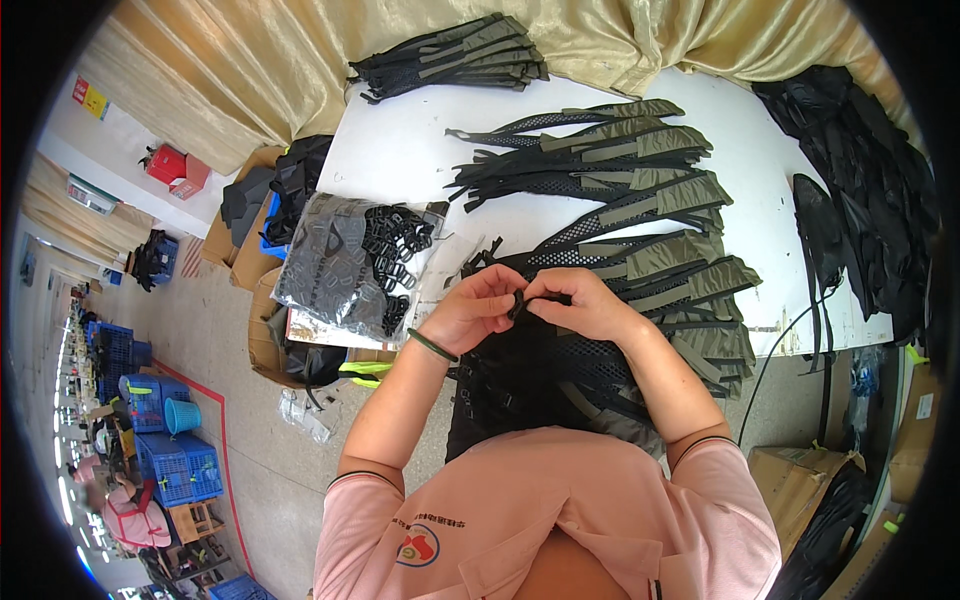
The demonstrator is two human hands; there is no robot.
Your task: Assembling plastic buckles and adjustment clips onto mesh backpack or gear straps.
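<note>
My left hand (478, 306) pinches a small black plastic buckle (517, 304) between thumb and fingertips. Close against it, my right hand (585, 303) has its fingers closed on a black webbing strap (556, 298) at the buckle. Whether the webbing passes through the buckle is hidden by my fingers. Under and beyond both hands lie several black mesh shoulder straps with olive-green ends (640, 262), fanned out over the white table (400, 130) and hanging over its near edge toward my lap. Left of my hands, a transparent plastic bag (330, 270) spills loose black buckles (395, 240).
Another bundle of straps (455, 55) lies at the table's far side. Black bags (860, 200) are piled on the right. Cardboard boxes (265, 330) stand by the left edge, blue crates (175, 465) farther left. A person in pink (135, 515) is at the far left.
</note>
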